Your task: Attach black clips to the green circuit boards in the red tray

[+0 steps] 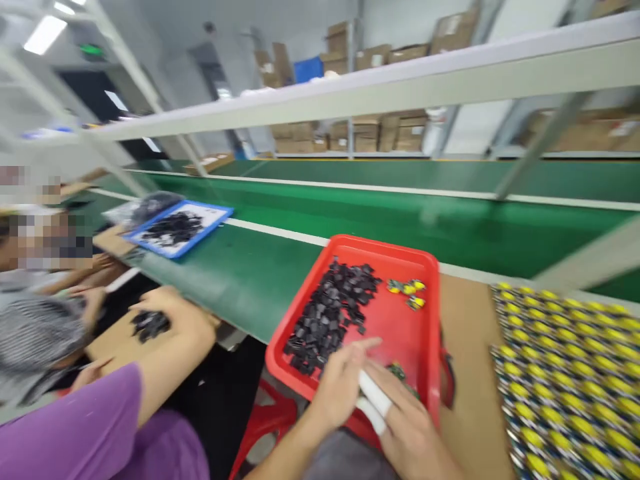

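My left hand (343, 380) and my right hand (403, 417) meet over the near side of a red tray (434, 320). White wraps (375, 393) cover two fingers of my right hand. My fingers are bent and close together, and what they hold, if anything, is hidden. Inside the tray, a heap of small flat black pieces (327, 313) lies to the left. Several small parts with yellow tops (410, 288) are at its upper right. A little greenish part (397, 370) shows just beyond my right fingers.
On the right, rows of yellow-topped parts (570, 373) stand on cardboard (465, 313). At left, a person in a purple sleeve (100, 420) has a hand by black pieces (150, 325). A blue-rimmed tray (227, 212) lies farther back. A red stool (267, 413) stands below.
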Available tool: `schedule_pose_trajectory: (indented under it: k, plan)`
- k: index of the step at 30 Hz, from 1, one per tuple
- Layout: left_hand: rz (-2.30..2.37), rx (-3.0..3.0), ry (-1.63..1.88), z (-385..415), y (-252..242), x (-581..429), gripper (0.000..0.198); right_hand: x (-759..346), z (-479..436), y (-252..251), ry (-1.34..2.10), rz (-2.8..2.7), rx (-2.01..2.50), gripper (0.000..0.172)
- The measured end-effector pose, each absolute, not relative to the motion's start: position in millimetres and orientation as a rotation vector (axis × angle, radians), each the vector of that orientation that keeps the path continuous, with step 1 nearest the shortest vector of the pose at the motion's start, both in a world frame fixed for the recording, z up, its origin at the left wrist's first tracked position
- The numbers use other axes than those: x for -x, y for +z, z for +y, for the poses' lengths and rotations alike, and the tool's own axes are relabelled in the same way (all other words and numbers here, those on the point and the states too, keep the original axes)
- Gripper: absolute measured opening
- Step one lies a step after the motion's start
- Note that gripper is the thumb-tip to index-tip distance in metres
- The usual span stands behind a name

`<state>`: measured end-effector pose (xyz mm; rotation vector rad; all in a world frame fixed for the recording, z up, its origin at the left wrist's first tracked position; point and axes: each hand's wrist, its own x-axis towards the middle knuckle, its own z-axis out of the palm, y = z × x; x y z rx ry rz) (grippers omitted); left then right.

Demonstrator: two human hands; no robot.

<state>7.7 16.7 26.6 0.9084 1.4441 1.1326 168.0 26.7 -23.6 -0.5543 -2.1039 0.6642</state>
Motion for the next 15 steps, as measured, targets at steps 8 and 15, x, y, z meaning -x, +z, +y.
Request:
schedule_pose_trajectory:
  k: [8, 15]
  plan:
    - [1.473, -0.525, 1.388, 29.8, 14.6, -22.0, 0.067, -155.9, 35.8, 0.4, 0.659, -2.018, 0.662, 0.061]
    - [1.46, -1.277, 0.996, 58.1, 11.1, -18.2, 0.051, -213.0, 57.8, -4.8, 0.688, -2.255, 1.21, 0.073]
